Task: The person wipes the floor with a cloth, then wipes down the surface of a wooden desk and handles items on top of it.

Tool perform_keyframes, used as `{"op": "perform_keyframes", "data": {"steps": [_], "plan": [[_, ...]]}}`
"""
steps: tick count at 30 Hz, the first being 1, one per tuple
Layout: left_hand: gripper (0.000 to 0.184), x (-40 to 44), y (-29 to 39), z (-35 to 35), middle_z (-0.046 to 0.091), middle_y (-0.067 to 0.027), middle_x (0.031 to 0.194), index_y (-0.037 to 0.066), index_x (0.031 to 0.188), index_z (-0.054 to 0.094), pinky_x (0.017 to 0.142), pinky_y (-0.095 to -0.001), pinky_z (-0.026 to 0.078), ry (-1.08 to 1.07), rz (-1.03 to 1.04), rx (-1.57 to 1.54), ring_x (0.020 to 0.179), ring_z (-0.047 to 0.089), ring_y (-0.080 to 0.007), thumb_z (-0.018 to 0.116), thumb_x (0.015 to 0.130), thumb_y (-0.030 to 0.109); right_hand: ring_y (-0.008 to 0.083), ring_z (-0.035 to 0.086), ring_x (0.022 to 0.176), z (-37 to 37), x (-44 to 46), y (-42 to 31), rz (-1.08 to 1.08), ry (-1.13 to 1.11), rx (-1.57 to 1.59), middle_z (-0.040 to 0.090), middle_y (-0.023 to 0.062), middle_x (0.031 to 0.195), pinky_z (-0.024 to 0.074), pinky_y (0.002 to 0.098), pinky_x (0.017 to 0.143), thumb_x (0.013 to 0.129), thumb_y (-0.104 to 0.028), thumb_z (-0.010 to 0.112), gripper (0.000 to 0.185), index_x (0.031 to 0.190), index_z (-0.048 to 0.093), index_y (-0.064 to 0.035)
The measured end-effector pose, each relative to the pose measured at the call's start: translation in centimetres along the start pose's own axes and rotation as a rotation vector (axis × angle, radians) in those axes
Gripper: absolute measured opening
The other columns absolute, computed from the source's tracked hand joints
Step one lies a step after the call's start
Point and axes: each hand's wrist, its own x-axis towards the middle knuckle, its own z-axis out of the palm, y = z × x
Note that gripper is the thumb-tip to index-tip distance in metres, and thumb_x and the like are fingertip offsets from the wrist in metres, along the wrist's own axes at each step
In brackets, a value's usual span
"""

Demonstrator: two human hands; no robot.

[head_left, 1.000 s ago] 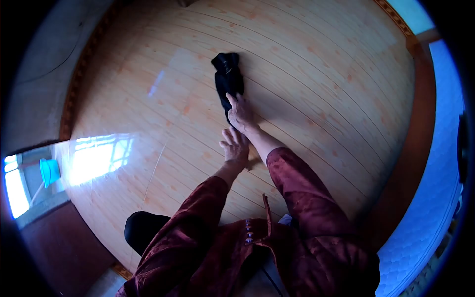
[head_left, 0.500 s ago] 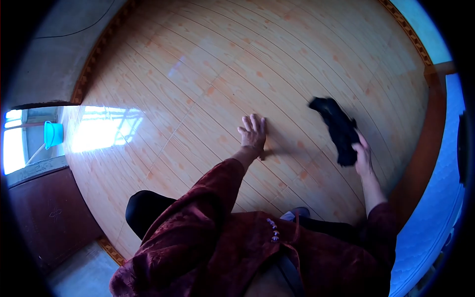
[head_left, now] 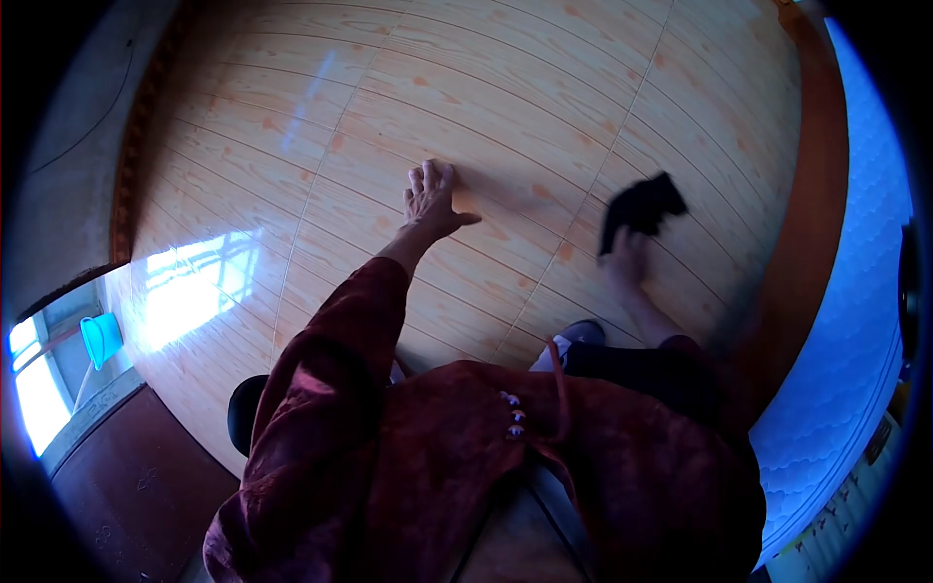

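Head view shows the left hand (head_left: 429, 206) spread wide, the right hand (head_left: 628, 260) closed on a blurred black cloth (head_left: 641, 206).

One left hand (head_left: 429, 204), one right hand (head_left: 629, 260), one black cloth (head_left: 639, 206), one blue bucket (head_left: 101, 340), one mattress (head_left: 834, 360), one clearly visible shoe (head_left: 586, 332), one dark red top (head_left: 437, 428) and one floor (head_left: 466, 272) are in view.

passage: floor (head_left: 533, 225) between left hand (head_left: 431, 204) and right hand (head_left: 629, 260) | block: brown board (head_left: 812, 194) rightward
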Motion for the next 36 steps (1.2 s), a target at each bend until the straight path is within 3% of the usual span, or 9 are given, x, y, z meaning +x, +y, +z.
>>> {"op": "perform_keyframes", "data": {"steps": [3, 5, 7, 9, 14, 18, 29, 33, 36], "plan": [[0.098, -0.7, -1.3, 4.7, 0.029, -0.0258, 0.142, 0.003, 0.142, 0.028, 0.106, -0.0527, 0.029, 0.154, -0.004, -0.336, 0.131, 0.028, -0.0458, 0.07, 0.072, 0.057, 0.0468, 0.022, 0.134, 1.7, -2.3, -5.2, -0.503, -0.12, 0.437, 0.014, 0.0352, 0.144, 0.0261, 0.0477, 0.109, 0.075, -0.02, 0.065, 0.082, 0.143, 0.024, -0.0001], [0.098, -3.2, 1.8, 6.5, 0.03, -0.0268, 0.142, 0.004, 0.144, 0.024, 0.107, -0.0508, 0.028, 0.245, -0.035, -0.447, 0.132, 0.027, -0.0451, 0.063, 0.076, 0.062, 0.0369, 0.024, 0.138, -0.4, -2.5, -7.1, -0.731, -0.488, 0.832, 0.026, 0.03, 0.145, 0.0235, 0.0442, 0.111, 0.077, -0.024, 0.068, 0.088, 0.147, 0.019, -0.002], [0.109, -5.0, 5.1, 7.4, 0.02, -0.0263, 0.149, 0.01, 0.148, 0.015, 0.107, -0.059, 0.022, 0.201, 0.002, -0.393, 0.139, 0.016, -0.043, 0.064, 0.07, 0.067, 0.0304, 0.035, 0.134, -1.3, -3.2, -7.0, -0.47, -0.674, 1.175, 0.038, 0.0243, 0.141, 0.0276, 0.0414, 0.109, 0.082, -0.021, 0.064, 0.079, 0.146, 0.022, -0.0033], [0.118, -6.8, 8.5, 5.9, 0.016, -0.0258, 0.15, 0.014, 0.149, 0.012, 0.106, -0.0623, 0.019, 0.098, 0.069, -0.171, 0.139, 0.015, -0.044, 0.071, 0.062, 0.067, 0.0237, 0.049, 0.119, 0.2, -2.3, -4.5, -0.316, -0.542, 1.264, 0.05, 0.0182, 0.13, 0.0396, 0.0347, 0.099, 0.085, -0.018, 0.061, 0.068, 0.144, 0.028, -0.004], [0.104, -7.0, 9.8, 8.4, 0.019, -0.0218, 0.15, 0.02, 0.146, 0.03, 0.101, -0.0684, 0.02, 0.088, 0.441, 0.074, 0.138, 0.014, -0.0479, 0.071, 0.061, 0.065, 0.0133, 0.059, 0.087, 2.7, -1.9, 1.3, 0.038, -0.42, 1.316, 0.062, 0.0076, 0.104, 0.0484, 0.0269, 0.071, 0.091, -0.019, 0.056, 0.046, 0.132, 0.04, -0.0043], [0.054, -5.1, 6.5, 7.9, 0.025, -0.0104, 0.151, 0.029, 0.142, 0.036, 0.101, -0.0681, 0.024, 0.13, 0.631, 0.211, 0.138, 0.023, -0.0377, 0.046, 0.09, 0.042, 0.0127, 0.059, 0.081, 2.6, -2.3, 2.3, 0.079, -0.434, 1.398, 0.062, 0.0085, 0.099, 0.0477, 0.0252, 0.066, 0.09, -0.015, 0.056, 0.045, 0.13, 0.04, -0.0034], [0.062, -5.5, -19.6, -1.1, 0.022, -0.0132, 0.152, 0.025, 0.144, 0.031, 0.104, -0.0631, 0.025, 0.333, -0.536, 0.005, 0.139, 0.021, -0.0378, 0.052, 0.085, 0.02, 0.014, 0.06, 0.08, 1.6, -3.4, 2.9, 0.233, -0.486, 1.331, 0.062, 0.0085, 0.098, 0.0501, 0.0271, 0.066, 0.09, -0.014, 0.052, 0.042, 0.13, 0.04, -0.0074], [0.056, -8.7, -27.6, -1.1, 0.04, -0.0185, 0.138, 0.024, 0.139, 0.038, 0.094, -0.0495, 0.042, 0.377, -0.975, -0.111, 0.123, 0.044, -0.0398, 0.052, 0.086, 0.024, 0.0143, 0.061, 0.08, 1.7, -4.4, 2.8, 0.233, -0.499, 1.344, 0.062, 0.0085, 0.098, 0.0503, 0.027, 0.066, 0.09, -0.014, 0.052, 0.041, 0.129, 0.04, -0.008], [0.046, -8.3, -30.0, -2.3, 0.057, -0.0189, 0.119, 0.017, 0.131, 0.048, 0.09, -0.0439, 0.046, 0.701, -1.171, -0.37, 0.106, 0.057, -0.038, 0.054, 0.085, 0.021, 0.0135, 0.06, 0.079, 1.9, -5.0, 3.5, 0.245, -0.487, 1.363, 0.063, 0.0089, 0.096, 0.0499, 0.0263, 0.065, 0.089, -0.012, 0.052, 0.042, 0.129, 0.039, -0.0056]]}}
